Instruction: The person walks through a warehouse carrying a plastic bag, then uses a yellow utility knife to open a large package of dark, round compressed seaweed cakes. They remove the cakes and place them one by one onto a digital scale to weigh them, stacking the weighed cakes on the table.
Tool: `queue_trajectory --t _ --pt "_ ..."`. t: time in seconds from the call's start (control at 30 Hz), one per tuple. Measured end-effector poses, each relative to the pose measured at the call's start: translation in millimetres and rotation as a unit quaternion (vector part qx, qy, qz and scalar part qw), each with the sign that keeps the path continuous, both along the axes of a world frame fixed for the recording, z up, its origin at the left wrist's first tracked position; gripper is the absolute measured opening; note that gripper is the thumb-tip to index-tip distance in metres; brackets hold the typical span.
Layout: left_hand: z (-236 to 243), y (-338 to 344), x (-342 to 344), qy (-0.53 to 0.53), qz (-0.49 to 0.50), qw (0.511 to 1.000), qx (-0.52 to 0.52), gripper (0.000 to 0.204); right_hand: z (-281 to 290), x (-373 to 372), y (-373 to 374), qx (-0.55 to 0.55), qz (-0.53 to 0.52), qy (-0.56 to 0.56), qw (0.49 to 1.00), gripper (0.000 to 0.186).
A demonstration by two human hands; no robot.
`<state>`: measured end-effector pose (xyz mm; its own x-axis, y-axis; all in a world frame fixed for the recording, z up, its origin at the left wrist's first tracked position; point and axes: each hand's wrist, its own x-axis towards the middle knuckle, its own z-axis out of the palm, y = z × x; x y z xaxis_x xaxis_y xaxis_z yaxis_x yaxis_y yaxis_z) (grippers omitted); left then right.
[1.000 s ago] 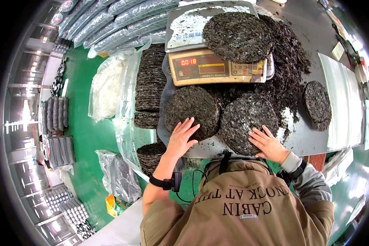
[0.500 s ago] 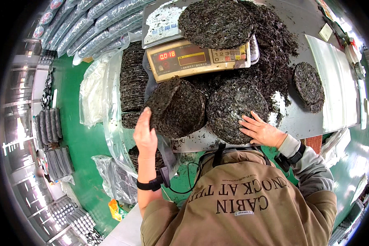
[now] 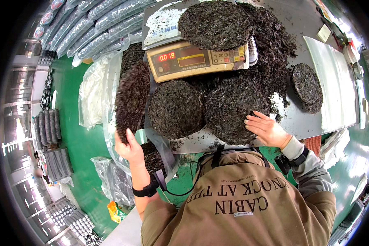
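My left hand (image 3: 129,148) pinches the near edge of a dark round cake of dried seaweed (image 3: 132,100), held tilted above the plastic bag at the table's left side. The held cake is blurred by motion. My right hand (image 3: 269,130) rests with fingers outstretched on the right edge of a larger round seaweed cake (image 3: 233,110). Between the hands another seaweed cake (image 3: 176,109) lies flat near the table's front edge. Beyond it stands a digital scale (image 3: 192,61) with a lit red display, and a further seaweed cake (image 3: 215,25) lies on its pan.
Loose seaweed (image 3: 270,45) is heaped right of the scale. Farther right lie a single seaweed cake (image 3: 306,88) and clear plastic sheets (image 3: 336,86). Long filled plastic packs (image 3: 106,20) are stacked at the back left. A clear bag (image 3: 95,92) hangs beside the table, above the green floor (image 3: 76,135).
My left hand has carried the seaweed cake leftward, off the one beneath it and over the bag. My right hand has shifted slightly right on the larger cake.
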<state>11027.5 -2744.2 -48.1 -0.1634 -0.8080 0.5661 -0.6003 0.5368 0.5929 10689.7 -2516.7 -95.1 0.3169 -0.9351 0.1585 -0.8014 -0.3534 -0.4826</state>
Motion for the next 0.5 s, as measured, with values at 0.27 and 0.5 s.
queue_trajectory --t 0.27,0.5 --pt "13.7 3.1 -26.9 0.471 -0.115 0.829 0.279 0.039 28.1 -34.3 13.3 -0.12 -0.376 -0.304 0.867 0.031" --pt "-7.7 23.5 -94.3 0.453 -0.221 0.628 0.593 0.04 23.3 -34.7 -22.4 0.028 -0.242 -0.834 0.495 0.033"
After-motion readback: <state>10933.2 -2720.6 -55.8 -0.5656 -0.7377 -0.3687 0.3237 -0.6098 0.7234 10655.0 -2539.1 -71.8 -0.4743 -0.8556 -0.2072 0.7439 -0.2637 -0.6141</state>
